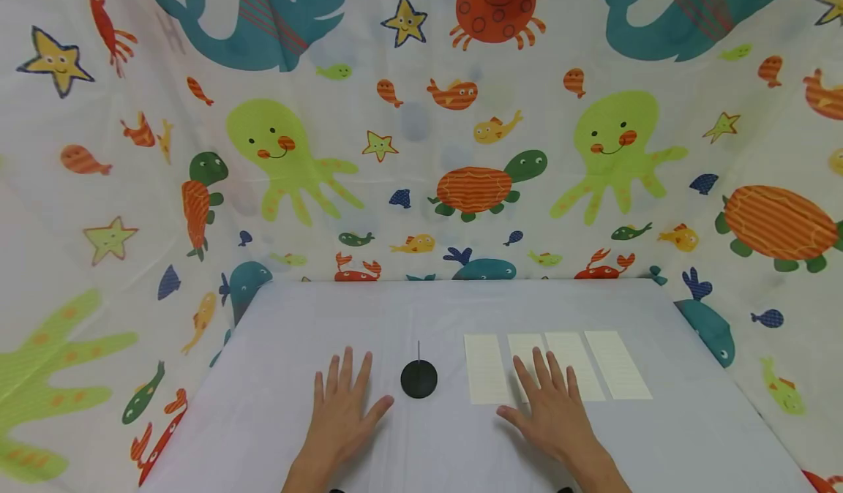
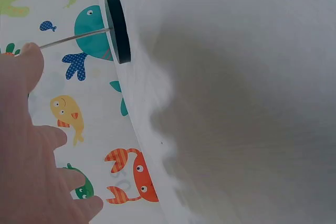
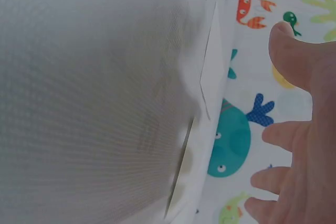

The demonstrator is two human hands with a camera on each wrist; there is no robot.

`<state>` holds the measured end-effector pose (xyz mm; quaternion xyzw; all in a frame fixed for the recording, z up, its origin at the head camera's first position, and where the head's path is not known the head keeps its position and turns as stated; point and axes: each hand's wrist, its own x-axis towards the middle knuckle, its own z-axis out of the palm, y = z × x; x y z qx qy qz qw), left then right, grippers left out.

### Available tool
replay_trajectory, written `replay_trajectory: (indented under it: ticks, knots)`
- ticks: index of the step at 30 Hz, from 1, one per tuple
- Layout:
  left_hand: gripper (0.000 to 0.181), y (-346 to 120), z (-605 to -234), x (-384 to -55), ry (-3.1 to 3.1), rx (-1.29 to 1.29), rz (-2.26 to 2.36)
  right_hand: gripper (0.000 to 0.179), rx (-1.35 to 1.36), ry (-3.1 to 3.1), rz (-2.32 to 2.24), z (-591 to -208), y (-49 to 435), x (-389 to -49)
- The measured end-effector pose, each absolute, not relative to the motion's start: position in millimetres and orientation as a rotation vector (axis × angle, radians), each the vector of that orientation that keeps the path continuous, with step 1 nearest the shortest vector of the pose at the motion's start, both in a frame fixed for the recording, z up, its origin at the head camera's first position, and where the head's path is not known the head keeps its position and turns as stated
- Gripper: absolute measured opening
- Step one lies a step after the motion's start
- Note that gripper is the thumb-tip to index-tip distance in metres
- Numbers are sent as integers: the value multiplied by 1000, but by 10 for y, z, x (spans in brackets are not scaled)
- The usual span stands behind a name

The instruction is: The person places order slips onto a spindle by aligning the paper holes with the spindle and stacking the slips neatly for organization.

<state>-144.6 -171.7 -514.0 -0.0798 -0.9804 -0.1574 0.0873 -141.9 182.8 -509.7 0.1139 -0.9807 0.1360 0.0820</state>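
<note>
My left hand (image 1: 341,414) hovers palm down above the white table with its fingers spread, holding nothing. Just to its right stands a paper spike (image 1: 418,380), a black round base with a thin upright metal rod; the left wrist view shows the base (image 2: 118,29) side-on. Over on the right, several pale cream lined paper slips (image 1: 485,369) lie side by side in a row. My right hand (image 1: 552,414), spread and holding nothing, is above their near edge and partly hides the middle slips. A slip (image 3: 211,66) also shows in the right wrist view.
A white cloth covers the table (image 1: 421,310). Behind it and along both sides hangs a curtain (image 1: 421,134) printed with sea animals. Shadows of both hands fall on the cloth.
</note>
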Motion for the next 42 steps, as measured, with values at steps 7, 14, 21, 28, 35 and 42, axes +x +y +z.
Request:
replay_trajectory:
  ticks: [7, 14, 21, 28, 35, 42]
  knots:
    - [80, -1688, -5138, -1479, -2896, -304, -538, 81, 371, -2957, 422, -5086, 1817, -1463]
    - [79, -1625, -5109, -1536, -2933, -376, -593, 80, 381, -2998, 438, -5049, 1819, -1537]
    - [75, -1539, -5081, -1624, -2973, -404, -728, 79, 423, -3022, 493, -5027, 1820, -1637]
    - [72, -1467, -5088, -1674, -2992, -387, -953, 76, 490, -3026, 583, -5001, 1792, -1793]
    - [70, -1429, -5139, -1764, -2928, -423, -1167, 71, 507, -3026, 612, -5013, 1756, -1944]
    - [58, -1387, -5209, -1867, -2842, -447, -1331, 69, 440, -3082, 766, -5059, 1730, -2055]
